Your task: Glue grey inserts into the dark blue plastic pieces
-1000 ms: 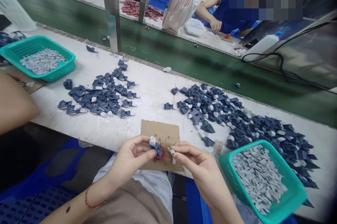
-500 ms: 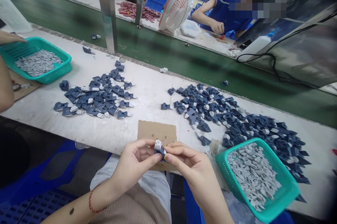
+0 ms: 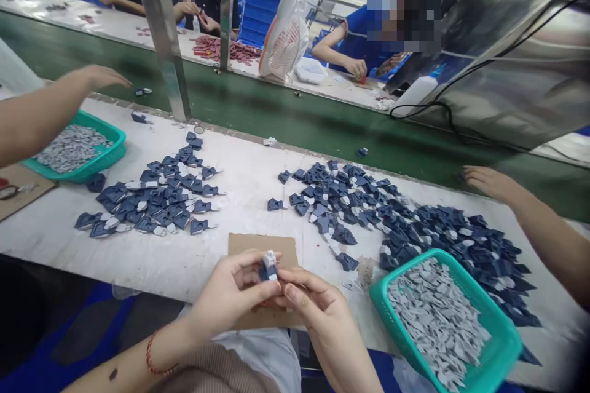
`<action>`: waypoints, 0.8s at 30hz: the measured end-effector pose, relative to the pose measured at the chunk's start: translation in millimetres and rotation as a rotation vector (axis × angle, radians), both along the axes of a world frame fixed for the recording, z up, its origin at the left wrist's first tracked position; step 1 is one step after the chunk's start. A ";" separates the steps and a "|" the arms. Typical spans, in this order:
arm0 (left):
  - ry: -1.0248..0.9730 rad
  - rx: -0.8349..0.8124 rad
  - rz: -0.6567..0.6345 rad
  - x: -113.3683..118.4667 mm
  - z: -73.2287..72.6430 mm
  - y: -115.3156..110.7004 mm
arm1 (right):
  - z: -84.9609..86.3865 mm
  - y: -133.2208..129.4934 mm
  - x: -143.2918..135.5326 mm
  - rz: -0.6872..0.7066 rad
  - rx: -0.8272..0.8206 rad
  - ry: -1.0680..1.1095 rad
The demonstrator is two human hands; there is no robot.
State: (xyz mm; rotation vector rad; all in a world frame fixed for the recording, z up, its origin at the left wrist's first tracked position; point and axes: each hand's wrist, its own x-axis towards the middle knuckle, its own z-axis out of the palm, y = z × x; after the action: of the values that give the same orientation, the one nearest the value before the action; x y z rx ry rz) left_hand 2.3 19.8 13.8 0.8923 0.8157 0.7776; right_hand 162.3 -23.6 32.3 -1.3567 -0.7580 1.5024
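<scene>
Left hand (image 3: 230,288): navy-and-white part (image 3: 268,267) pinched between thumb and fingers.
Right hand (image 3: 318,307): fingertips brought against or close to the part; grip cannot be told.
Part: held above cardboard (image 3: 262,244) on the bench (image 3: 230,208).

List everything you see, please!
Baskets: two, teal, left and right
Small parts: lots, grey, in baskets
Loose pieces: lots, dark blue, mostly piled on table
Cardboard: two, brown, left and centre
Table: one, white, near
Strip: one, green, beyond
Posts: two, silver, behind
Far pieces: lots, red, far side
Crates: stacked, blue, back
Other people: several, partly seen, around
Left hand: one, bare, holding blue-white piece
Right hand: one, bare, beside it
</scene>
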 end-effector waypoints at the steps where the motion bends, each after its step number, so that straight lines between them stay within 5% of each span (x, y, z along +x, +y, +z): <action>1: 0.054 0.041 0.005 -0.2 1.6 11.7 | 1.0 -2.7 8.1 -0.011 0.013 -0.087; 4: 0.301 0.324 0.079 -4.3 5.9 70.3 | 5.0 -15.6 53.0 -0.145 0.053 -0.532; 7: 0.664 0.569 0.272 -10.2 7.7 157.5 | 4.4 -32.2 118.3 -0.388 -0.017 -1.116; 9: 0.770 0.606 0.343 -13.6 8.7 217.5 | -1.1 -41.4 159.4 -0.346 -0.132 -1.369; 13: 1.010 0.654 0.374 -16.9 14.1 303.2 | -16.1 -52.3 204.8 -0.003 -0.108 -1.400; 19: 1.193 0.776 0.273 -8.5 12.3 358.5 | -9.8 -50.3 201.6 0.084 -0.100 -1.361; 24: 1.304 0.844 0.265 1.8 3.2 362.5 | -5.8 -42.7 196.3 0.046 -0.117 -1.304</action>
State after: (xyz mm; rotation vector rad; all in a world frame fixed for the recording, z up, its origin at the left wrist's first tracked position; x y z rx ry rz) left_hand 4.1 382.3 17.0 2.1654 1.8132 0.7131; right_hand 358.5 -66.3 26.6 -2.3950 -1.4691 0.5124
